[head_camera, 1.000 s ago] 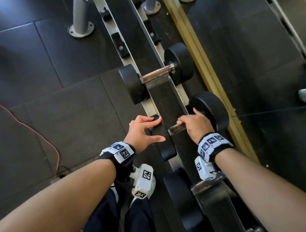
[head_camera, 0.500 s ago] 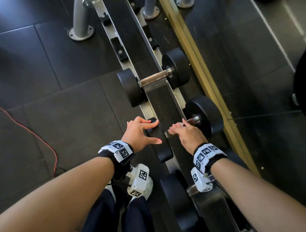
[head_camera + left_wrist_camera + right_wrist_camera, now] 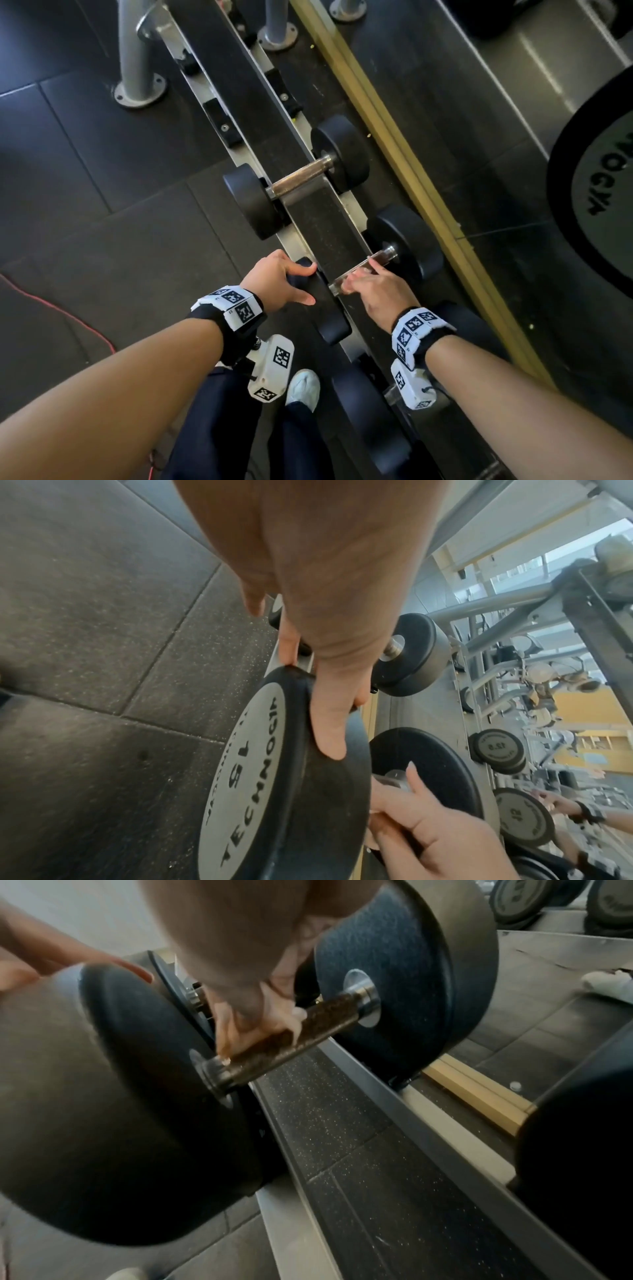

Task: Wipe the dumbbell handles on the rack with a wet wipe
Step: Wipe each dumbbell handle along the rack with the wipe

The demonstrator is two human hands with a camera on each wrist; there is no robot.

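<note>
A person's right hand [image 3: 371,287] curls its grip around the knurled steel dumbbell handle [image 3: 308,1031] on the grey metal rack [image 3: 346,202], no wet wipe visible, while the spread left hand [image 3: 274,277] steadies the adjoining black rubber weight head [image 3: 301,791], which could roll if pushed hard.

The left hand [image 3: 329,631] is resting on the dumbbell [image 3: 274,791]; beside the dumbbell, the right hand [image 3: 428,840] is gripping its handle [image 3: 394,779]

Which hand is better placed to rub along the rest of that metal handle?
The right hand: its fingers already lie on the handle of the near dumbbell. The left hand rests on that dumbbell's outer weight head, probably steadying it.
</note>
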